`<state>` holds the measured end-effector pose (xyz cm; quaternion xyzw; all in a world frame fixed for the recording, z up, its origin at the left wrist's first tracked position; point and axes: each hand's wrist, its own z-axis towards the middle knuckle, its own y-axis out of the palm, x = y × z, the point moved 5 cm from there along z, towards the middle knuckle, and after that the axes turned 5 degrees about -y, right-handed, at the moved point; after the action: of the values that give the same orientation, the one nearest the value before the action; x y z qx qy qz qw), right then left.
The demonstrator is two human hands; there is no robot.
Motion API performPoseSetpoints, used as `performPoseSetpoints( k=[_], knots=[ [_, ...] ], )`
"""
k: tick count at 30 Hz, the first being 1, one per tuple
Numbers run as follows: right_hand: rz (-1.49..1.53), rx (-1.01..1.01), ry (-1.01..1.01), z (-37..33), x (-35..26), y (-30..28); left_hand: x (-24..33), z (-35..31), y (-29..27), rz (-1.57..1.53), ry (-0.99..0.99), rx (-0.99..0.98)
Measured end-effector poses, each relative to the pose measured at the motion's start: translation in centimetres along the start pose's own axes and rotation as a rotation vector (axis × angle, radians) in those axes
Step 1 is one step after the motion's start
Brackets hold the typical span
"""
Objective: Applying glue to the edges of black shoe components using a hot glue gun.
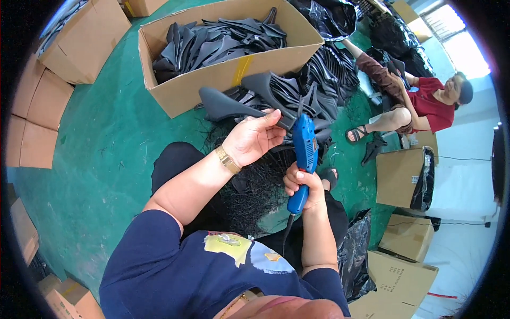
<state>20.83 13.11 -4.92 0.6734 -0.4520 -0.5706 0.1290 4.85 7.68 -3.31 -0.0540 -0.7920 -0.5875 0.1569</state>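
Note:
My left hand [252, 139] grips a black moulded plastic part [223, 105], long and curved like a bicycle saddle, between thumb and fingers. Its wide end points left and its narrow end lies toward the tool. Wrapped round a blue corded power cutter [305, 142] is my right hand [308, 183]. The cutter stands nearly upright, its thin blade up beside the narrow end of the part; whether they touch I cannot tell. Below my hands, black stringy trimmings [249, 196] lie heaped between my legs. More parts of the same kind [329, 72] are piled on the floor just beyond.
A large open carton [191, 95] full of black parts stands ahead. Closed cartons [40, 101] are stacked at left. A seated co-worker in a red shirt [433, 106] handles a dark piece at right. Cartons [401, 178] and a black plastic bag [355, 255] stand nearer me.

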Motion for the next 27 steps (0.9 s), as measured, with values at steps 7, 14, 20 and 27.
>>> performPoseSetpoints(
  k=[7, 14, 20, 27],
  knots=[
    [-0.154, 0.015, -0.054, -0.9, -1.2, 0.0, 3.2, -0.2, 0.7, 0.389, 0.238, -0.074],
    [-0.183, 0.006, 0.012, -1.8, 0.0, -0.1, 4.6, 0.2, 1.3, 0.392, 0.289, -0.133],
    [-0.180, -0.034, 0.079, -1.8, 0.0, 0.0, 4.7, 0.2, 2.1, 0.392, 0.234, -0.203],
    [-0.113, -0.054, 0.125, -1.9, 0.3, 0.2, 4.6, -0.1, 2.4, 0.496, 0.149, -0.303]
  ],
)
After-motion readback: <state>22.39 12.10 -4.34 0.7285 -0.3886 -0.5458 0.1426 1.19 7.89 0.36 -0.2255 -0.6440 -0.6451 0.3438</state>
